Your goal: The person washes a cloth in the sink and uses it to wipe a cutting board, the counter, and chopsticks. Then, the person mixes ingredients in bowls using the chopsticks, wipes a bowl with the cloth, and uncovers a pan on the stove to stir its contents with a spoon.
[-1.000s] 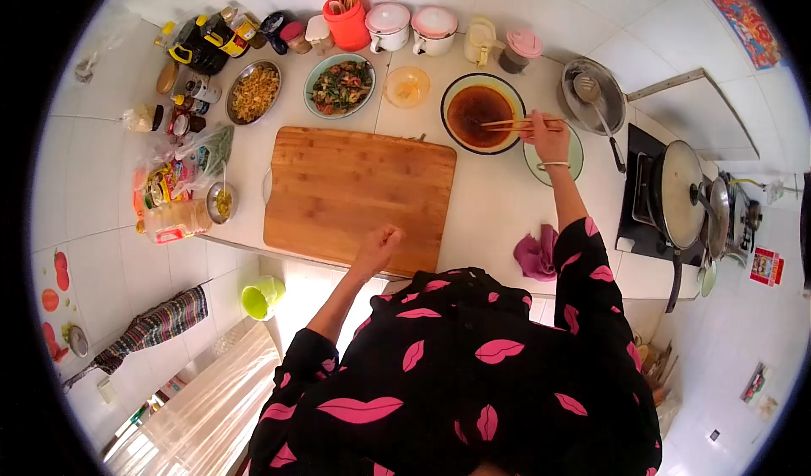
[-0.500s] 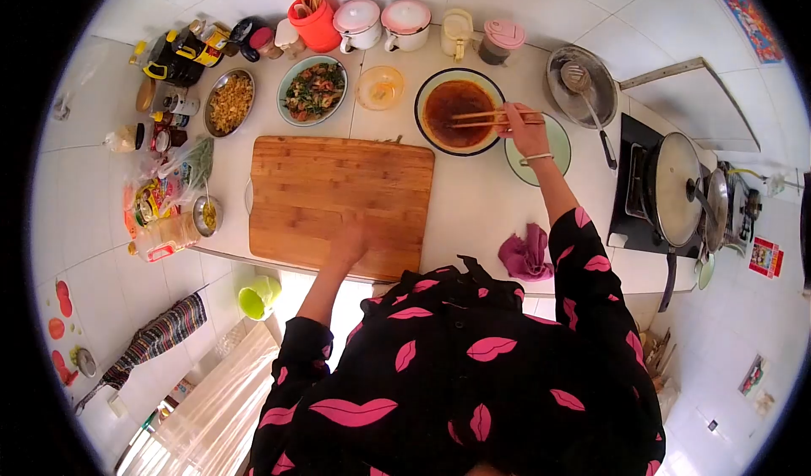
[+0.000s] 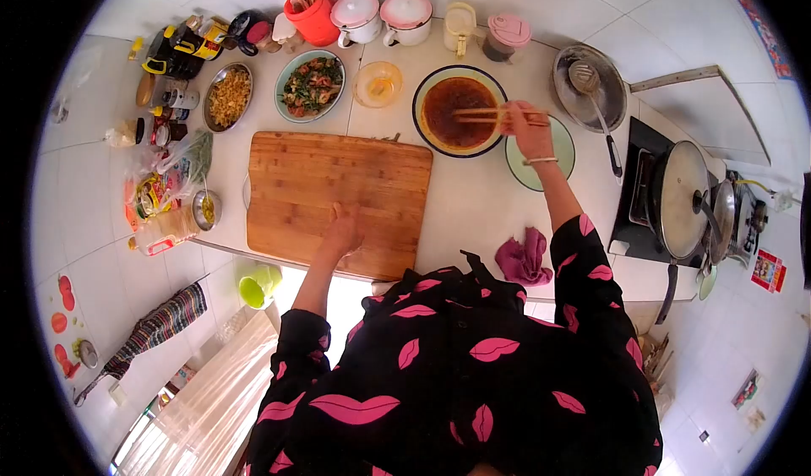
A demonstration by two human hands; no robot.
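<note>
My right hand [image 3: 530,130] is closed around a pair of wooden chopsticks [image 3: 478,115]. Their tips dip into a reddish-brown sauce [image 3: 456,96] inside a white bowl with a dark blue rim [image 3: 420,134]. Partly beneath my right hand and wrist lies a pale green plate [image 3: 557,151]. My left hand [image 3: 342,233] hovers over or rests on the lower part of a wooden cutting board [image 3: 338,176]; contact cannot be made out. Its fingers look loosely apart and hold nothing, though they are somewhat blurred.
Behind the board stand a plate of chopped greens and meat [image 3: 311,86], a small clear bowl [image 3: 378,84] and a metal dish of yellowish food [image 3: 228,96]. A purple cloth [image 3: 524,258] lies near the front edge. At right are a strainer ladle [image 3: 585,77] and a lidded pan [image 3: 683,197].
My left hand has shifted slightly up and left over the board and shows more sharply. The chopsticks in my right hand have moved a little within the sauce.
</note>
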